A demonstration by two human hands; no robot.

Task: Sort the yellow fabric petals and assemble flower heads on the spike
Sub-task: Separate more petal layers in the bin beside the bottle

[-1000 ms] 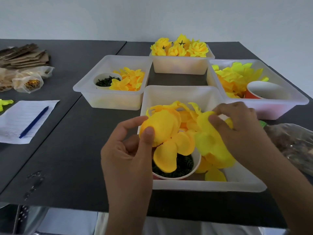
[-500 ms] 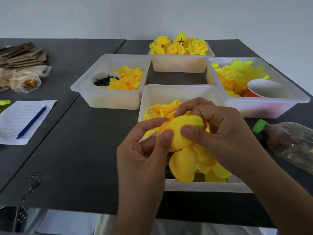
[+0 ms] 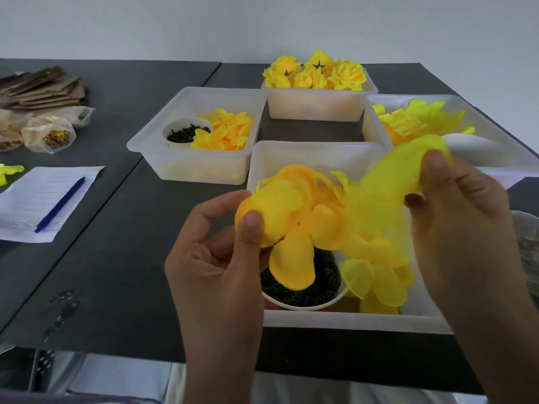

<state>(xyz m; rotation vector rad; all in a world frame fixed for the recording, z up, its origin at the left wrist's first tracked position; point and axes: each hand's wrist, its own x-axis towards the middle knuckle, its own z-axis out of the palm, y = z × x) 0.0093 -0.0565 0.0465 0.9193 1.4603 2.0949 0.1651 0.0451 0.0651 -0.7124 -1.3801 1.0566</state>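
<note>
The left hand (image 3: 215,263) pinches a cupped orange-yellow petal cluster (image 3: 280,220) between thumb and fingers, its loose petals hanging down toward the cup of green pieces (image 3: 303,290). The right hand (image 3: 463,228) pinches a paler yellow petal piece (image 3: 399,176), stretched from that hand's thumb down-left toward the left hand. Its lower part is blurred. Both are above the nearest tray (image 3: 344,319) on the bench (image 3: 116,258). No spike can be made out.

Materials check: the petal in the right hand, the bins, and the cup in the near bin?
Petal: thin woven fabric, matte; light passes through it and it drapes limp. Bins: translucent frosted plastic, probably polypropylene; contents glow through the walls. Cup: likely paper, white rolled rim, though coated plastic is possible.
</note>
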